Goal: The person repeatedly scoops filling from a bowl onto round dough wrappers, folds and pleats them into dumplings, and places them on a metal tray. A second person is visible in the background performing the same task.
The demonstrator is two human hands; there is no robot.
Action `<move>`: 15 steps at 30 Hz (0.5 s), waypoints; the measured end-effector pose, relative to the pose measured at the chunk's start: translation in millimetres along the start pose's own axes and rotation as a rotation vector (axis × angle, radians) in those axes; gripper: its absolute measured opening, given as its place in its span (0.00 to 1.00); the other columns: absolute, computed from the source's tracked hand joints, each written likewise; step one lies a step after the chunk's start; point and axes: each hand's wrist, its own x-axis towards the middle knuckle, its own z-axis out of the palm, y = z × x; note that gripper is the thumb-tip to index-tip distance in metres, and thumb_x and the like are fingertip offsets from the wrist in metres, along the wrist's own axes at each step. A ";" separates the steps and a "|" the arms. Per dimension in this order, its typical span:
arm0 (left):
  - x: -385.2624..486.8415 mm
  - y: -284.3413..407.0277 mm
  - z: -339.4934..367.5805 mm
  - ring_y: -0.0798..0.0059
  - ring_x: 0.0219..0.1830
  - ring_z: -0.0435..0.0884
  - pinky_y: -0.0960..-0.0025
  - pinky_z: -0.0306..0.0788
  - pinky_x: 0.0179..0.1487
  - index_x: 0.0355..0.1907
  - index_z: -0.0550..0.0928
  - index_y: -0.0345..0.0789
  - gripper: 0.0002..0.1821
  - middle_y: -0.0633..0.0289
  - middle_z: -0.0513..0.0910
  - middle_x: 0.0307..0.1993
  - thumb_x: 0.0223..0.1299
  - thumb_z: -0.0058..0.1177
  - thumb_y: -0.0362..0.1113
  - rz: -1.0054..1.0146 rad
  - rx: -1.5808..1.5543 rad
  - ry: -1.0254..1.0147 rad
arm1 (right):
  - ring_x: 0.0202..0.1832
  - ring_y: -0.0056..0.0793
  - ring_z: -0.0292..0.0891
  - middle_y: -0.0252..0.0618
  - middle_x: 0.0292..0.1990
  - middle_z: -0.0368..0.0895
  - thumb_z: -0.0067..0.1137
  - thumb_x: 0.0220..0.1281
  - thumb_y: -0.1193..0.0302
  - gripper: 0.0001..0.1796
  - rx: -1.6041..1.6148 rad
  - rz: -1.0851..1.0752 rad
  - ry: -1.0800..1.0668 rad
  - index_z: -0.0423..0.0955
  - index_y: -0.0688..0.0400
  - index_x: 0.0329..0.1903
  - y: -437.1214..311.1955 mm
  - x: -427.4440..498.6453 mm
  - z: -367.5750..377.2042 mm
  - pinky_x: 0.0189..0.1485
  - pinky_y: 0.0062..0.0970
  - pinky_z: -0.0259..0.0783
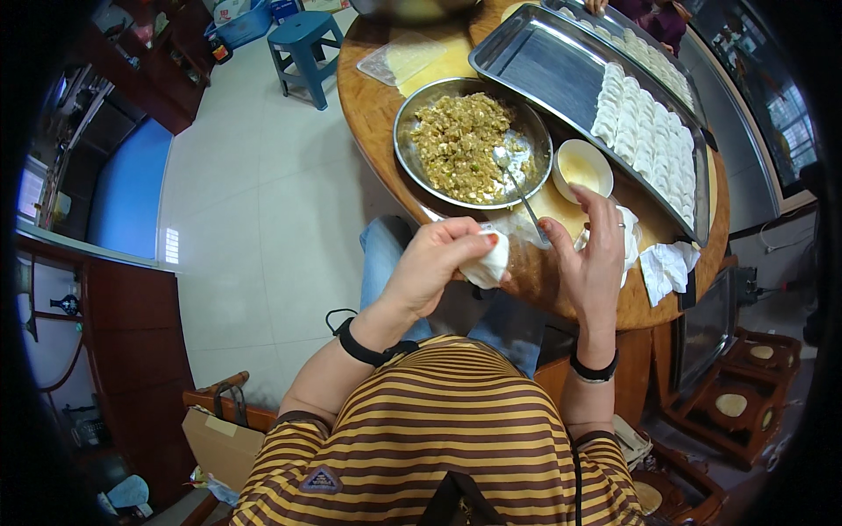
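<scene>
Between the thumb and fingers of my left hand (437,260) is a folded white dumpling (488,264), held just off the table's near edge. My right hand (595,256) is raised with thumb and fingers apart, holding nothing, close to a white bowl (582,172) with a pale yellowish liquid. A wide steel basin (402,154) of minced filling (464,141) stands in front of me, with a metal spoon (523,197) leaning over its near rim. White dough wrappers (629,240) lie partly hidden behind my right hand.
A large metal tray (539,66) carries rows of dumplings (648,144) at its right end. Behind it, another person's hand (596,6) touches a second tray (687,72) of dumplings. A crumpled white cloth or tissue (668,266), a clear plastic lid (398,59) and a blue stool (306,49) are also around.
</scene>
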 end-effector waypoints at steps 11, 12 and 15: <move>2.1 -4.5 -24.4 0.62 0.42 0.91 0.62 0.87 0.46 0.47 0.79 0.32 0.10 0.52 0.88 0.35 0.77 0.55 0.38 0.027 -0.198 0.108 | 0.31 0.20 0.76 0.37 0.31 0.84 0.60 0.72 0.74 0.07 0.382 0.227 -0.024 0.81 0.65 0.46 19.0 27.7 40.2 0.36 0.24 0.73; 2.3 -5.3 -25.7 0.61 0.42 0.91 0.63 0.87 0.46 0.48 0.79 0.32 0.11 0.52 0.88 0.35 0.76 0.56 0.38 0.027 -0.174 0.109 | 0.31 0.20 0.77 0.37 0.32 0.84 0.59 0.73 0.73 0.07 0.463 0.263 -0.010 0.81 0.65 0.46 19.9 35.9 46.6 0.36 0.24 0.74; 1.4 -9.1 -27.9 0.61 0.42 0.91 0.64 0.87 0.46 0.48 0.79 0.32 0.12 0.53 0.88 0.35 0.75 0.58 0.40 0.036 -0.165 0.129 | 0.32 0.21 0.79 0.37 0.34 0.84 0.56 0.78 0.71 0.09 0.606 0.224 0.024 0.81 0.64 0.47 20.3 49.1 58.7 0.37 0.23 0.74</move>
